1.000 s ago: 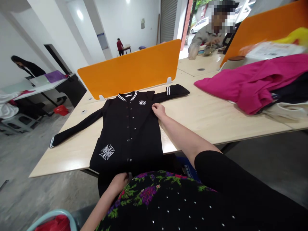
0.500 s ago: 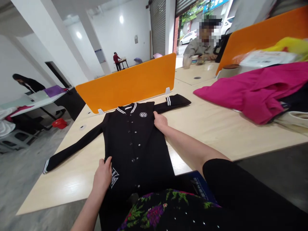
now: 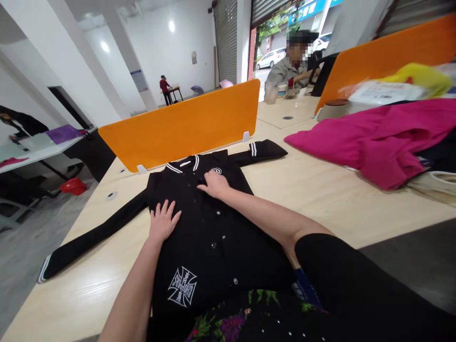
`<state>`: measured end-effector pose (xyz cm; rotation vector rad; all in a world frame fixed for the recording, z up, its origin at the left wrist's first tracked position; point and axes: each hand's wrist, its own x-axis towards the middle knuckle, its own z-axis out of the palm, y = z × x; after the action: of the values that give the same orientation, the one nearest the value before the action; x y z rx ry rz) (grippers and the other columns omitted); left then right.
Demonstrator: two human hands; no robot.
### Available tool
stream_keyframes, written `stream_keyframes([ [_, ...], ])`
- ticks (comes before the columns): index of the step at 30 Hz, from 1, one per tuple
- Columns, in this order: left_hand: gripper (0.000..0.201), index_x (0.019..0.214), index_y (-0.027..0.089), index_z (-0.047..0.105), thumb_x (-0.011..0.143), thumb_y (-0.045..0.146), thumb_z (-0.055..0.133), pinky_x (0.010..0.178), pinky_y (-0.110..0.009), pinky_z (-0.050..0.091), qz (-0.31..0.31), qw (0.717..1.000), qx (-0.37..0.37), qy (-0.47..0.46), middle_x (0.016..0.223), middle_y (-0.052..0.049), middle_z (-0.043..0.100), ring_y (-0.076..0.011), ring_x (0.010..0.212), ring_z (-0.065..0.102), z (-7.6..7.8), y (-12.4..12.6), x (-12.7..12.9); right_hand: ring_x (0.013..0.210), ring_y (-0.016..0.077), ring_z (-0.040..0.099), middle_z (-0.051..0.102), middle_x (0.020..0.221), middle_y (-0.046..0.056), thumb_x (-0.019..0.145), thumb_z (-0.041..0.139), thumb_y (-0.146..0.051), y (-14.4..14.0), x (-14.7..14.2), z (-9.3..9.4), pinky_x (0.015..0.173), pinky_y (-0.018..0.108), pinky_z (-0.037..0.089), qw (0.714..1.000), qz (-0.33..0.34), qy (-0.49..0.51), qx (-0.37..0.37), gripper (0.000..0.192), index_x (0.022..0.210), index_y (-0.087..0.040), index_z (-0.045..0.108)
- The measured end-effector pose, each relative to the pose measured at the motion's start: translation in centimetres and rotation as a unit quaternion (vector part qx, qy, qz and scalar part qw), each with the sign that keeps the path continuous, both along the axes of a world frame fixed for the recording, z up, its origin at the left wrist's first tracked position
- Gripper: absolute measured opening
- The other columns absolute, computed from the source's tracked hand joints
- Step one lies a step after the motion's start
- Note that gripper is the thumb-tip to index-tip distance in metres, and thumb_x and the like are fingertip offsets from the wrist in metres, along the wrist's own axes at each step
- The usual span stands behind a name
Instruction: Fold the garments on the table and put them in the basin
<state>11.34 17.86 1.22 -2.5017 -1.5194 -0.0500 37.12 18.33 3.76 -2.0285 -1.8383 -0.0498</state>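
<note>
A black snap-button jacket (image 3: pixel 199 228) lies front up on the table, with white stripes at collar and cuffs, a round chest badge partly covered, and a white cross-shaped print low on its front. Its sleeves spread out to both sides. Flat on the chest at the left rests my left hand (image 3: pixel 164 221), fingers spread and holding nothing. My right hand (image 3: pixel 216 184) is closed at the front opening just below the badge, with the jacket's edge between thumb and fingers. Parts of the lower hem are hidden by my floral clothing.
An orange divider (image 3: pixel 178 126) stands along the back of the pale wooden table (image 3: pixel 320 190). Magenta cloth (image 3: pixel 370 137) is heaped on the right, near a yellow bag (image 3: pixel 416 78). A person (image 3: pixel 285 71) sits across the table; others are farther off.
My left hand has left the lower side edge and lies flat higher on the jacket. My right hand has moved left from the armhole side to the front opening. The view has shifted slightly.
</note>
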Motion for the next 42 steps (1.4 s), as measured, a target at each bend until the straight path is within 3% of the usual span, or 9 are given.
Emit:
stream_keyframes([
  [7,0.058,0.147,0.026,0.034,0.094,0.049,0.034,0.108,-0.059,0.027,-0.018,1.000,0.000,0.013,0.155,-0.008,0.030,-0.0384,0.139,0.027,-1.4,1.1,-2.0,0.093,0.0257,0.064,0.067,0.104,0.015,0.093,0.037,-0.016,4.7,-1.8,-0.5,0.074,0.033,0.045,0.997,-0.028,0.056,-0.045,0.030,0.108,-0.015,0.063],
  [15,0.057,0.147,0.027,0.035,0.093,0.048,0.035,0.107,-0.059,0.028,-0.021,1.000,0.007,0.005,0.155,-0.008,0.031,-0.0379,0.139,0.027,-1.5,1.6,-2.6,0.087,0.0193,0.064,0.068,0.101,0.007,0.095,0.043,-0.041,6.3,-4.2,-0.7,0.068,0.025,0.043,0.992,0.084,0.074,-0.050,0.032,0.107,-0.021,0.065],
  [19,0.057,0.147,0.026,0.034,0.094,0.047,0.034,0.107,-0.059,0.028,-0.016,1.000,0.008,0.008,0.154,-0.008,0.031,-0.0381,0.139,0.028,-1.5,1.6,-2.7,0.102,0.0200,0.059,0.063,0.115,0.007,0.094,0.044,-0.050,4.7,-3.6,-0.9,0.082,0.029,0.043,0.988,0.133,0.062,-0.043,0.037,0.113,-0.025,0.065],
  [24,0.056,0.147,0.026,0.035,0.095,0.046,0.031,0.106,-0.060,0.029,-0.015,1.000,0.002,0.008,0.154,-0.008,0.032,-0.0385,0.138,0.028,-1.0,1.6,-2.6,0.135,0.0330,0.031,0.044,0.144,0.014,0.092,0.045,-0.054,-0.1,-1.7,-2.2,0.107,0.058,0.021,0.989,0.137,0.024,-0.057,0.049,0.127,-0.022,0.058],
  [28,0.050,0.132,0.020,0.054,0.096,0.040,0.025,0.101,-0.058,0.036,0.001,1.000,0.000,0.007,0.142,-0.013,0.048,-0.0350,0.128,0.044,0.9,2.0,-0.8,0.133,0.0231,0.039,0.054,0.136,0.004,0.097,0.038,-0.042,-2.0,0.5,-2.2,0.110,0.044,0.027,0.971,0.219,0.081,-0.046,0.038,0.121,-0.028,0.063],
  [32,0.049,0.120,0.012,0.060,0.096,0.031,0.023,0.107,-0.044,0.035,-0.102,0.992,0.065,-0.048,0.136,-0.016,0.053,-0.0280,0.130,0.043,2.7,2.5,3.6,0.120,0.0194,0.050,0.055,0.132,0.008,0.096,0.033,-0.020,-1.4,5.6,-0.9,0.103,0.032,0.038,0.990,0.026,0.107,0.091,0.039,0.123,-0.020,0.060],
  [35,0.048,0.131,0.011,0.052,0.097,0.030,0.025,0.112,-0.042,0.030,-0.177,0.978,0.060,-0.089,0.143,-0.013,0.048,-0.0261,0.138,0.033,2.8,3.5,7.7,0.116,0.0252,0.051,0.042,0.144,0.013,0.092,0.040,-0.016,-0.3,10.2,-0.3,0.095,0.037,0.044,0.991,-0.117,0.054,0.035,0.046,0.137,-0.019,0.047],
  [37,0.049,0.138,0.012,0.045,0.097,0.033,0.027,0.113,-0.043,0.029,-0.183,0.978,0.034,-0.093,0.148,-0.012,0.042,-0.0257,0.141,0.029,2.2,4.6,10.0,0.119,0.0275,0.049,0.042,0.143,0.015,0.092,0.045,-0.021,0.3,12.4,-0.2,0.092,0.039,0.046,0.991,-0.133,0.005,-0.035,0.048,0.140,-0.021,0.043],
  [42,0.061,0.147,0.019,0.031,0.095,0.052,0.030,0.113,-0.052,0.025,-0.116,0.991,-0.054,-0.040,0.155,-0.011,0.029,-0.0294,0.143,0.024,0.0,7.1,12.7,0.109,0.0278,0.058,0.063,0.115,0.018,0.089,0.042,-0.008,0.3,14.8,0.4,0.087,0.038,0.047,0.980,-0.145,-0.024,-0.133,0.035,0.114,-0.013,0.066],
])
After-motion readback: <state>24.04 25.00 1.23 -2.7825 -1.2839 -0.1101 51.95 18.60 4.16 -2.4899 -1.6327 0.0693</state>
